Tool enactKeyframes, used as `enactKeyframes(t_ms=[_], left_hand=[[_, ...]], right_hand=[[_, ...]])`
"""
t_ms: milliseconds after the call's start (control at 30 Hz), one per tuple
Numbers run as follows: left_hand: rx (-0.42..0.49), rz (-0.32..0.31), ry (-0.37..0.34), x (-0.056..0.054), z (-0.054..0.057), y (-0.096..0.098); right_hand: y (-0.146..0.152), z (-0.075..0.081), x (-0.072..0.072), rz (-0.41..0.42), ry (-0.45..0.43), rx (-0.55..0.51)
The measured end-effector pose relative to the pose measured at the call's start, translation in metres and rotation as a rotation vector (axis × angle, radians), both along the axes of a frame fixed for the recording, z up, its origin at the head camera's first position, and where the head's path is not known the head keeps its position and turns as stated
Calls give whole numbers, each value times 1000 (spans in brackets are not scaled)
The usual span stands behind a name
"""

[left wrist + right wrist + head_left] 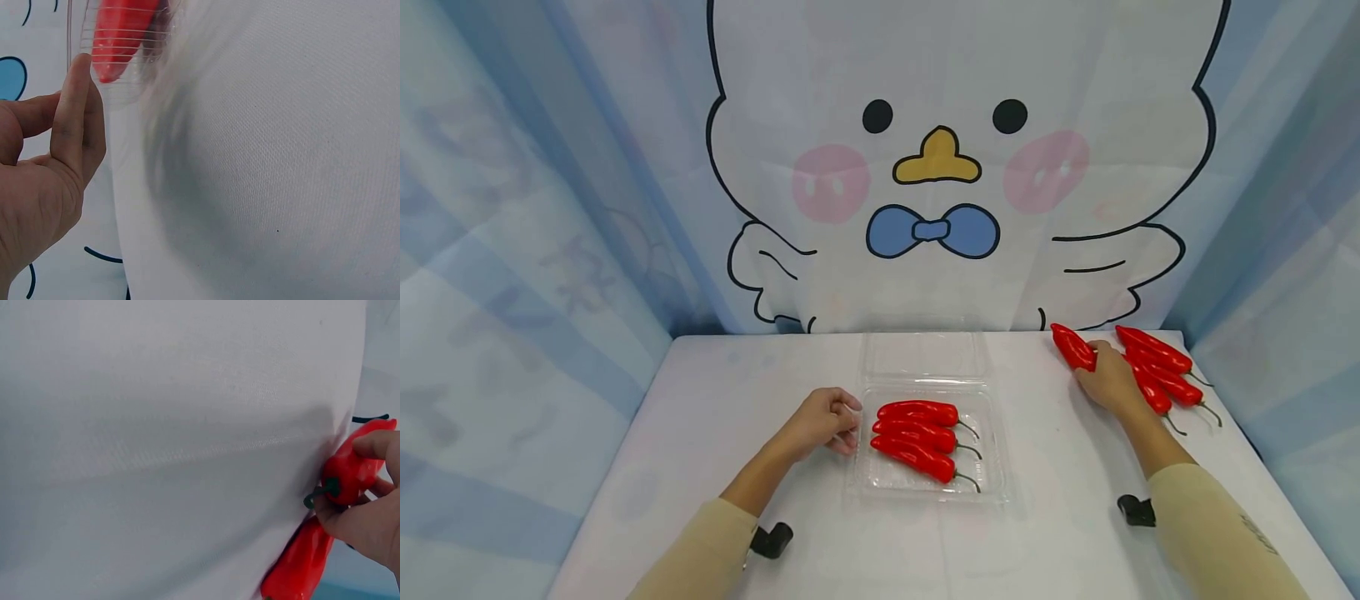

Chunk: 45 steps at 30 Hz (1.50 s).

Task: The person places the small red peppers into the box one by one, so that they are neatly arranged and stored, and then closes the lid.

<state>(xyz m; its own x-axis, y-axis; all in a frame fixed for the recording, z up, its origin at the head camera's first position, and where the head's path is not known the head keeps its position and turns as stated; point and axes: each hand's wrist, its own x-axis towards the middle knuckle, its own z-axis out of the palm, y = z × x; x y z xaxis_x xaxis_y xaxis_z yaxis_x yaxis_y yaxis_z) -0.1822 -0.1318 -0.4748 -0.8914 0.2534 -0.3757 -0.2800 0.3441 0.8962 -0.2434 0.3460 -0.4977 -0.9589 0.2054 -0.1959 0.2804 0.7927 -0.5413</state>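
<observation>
My right hand (1107, 377) grips a red chili pepper (1072, 347) at the table's far right; its green stem shows beside my thumb in the right wrist view, where the hand (372, 506) is around the pepper (350, 467). Three more red peppers (1156, 350) lie just right of that hand. A clear plastic clamshell box (996, 454) stands with its lid (925, 357) folded back. Inside lie three red peppers (917, 412) in a row, stems to the right. At the box's left wall is my left hand (827, 423), fingers loosely bent, holding nothing.
A white cloth covers the table (715, 383). Behind it hangs a curtain (940, 292) with a cartoon bird, and pale blue curtains (512, 292) flank both sides. Black camera mounts (772, 541) are worn at both wrists.
</observation>
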Motion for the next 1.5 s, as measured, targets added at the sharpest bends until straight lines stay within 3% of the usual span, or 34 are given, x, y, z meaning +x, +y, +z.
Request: enactKeyframes(t_ms=[433, 1500], left_hand=[[-17, 11, -13, -1, 0, 1], [-15, 17, -18, -2, 0, 1]], right_hand=[[3, 14, 17, 35, -17, -14], [-14, 37, 63, 136, 156, -12]])
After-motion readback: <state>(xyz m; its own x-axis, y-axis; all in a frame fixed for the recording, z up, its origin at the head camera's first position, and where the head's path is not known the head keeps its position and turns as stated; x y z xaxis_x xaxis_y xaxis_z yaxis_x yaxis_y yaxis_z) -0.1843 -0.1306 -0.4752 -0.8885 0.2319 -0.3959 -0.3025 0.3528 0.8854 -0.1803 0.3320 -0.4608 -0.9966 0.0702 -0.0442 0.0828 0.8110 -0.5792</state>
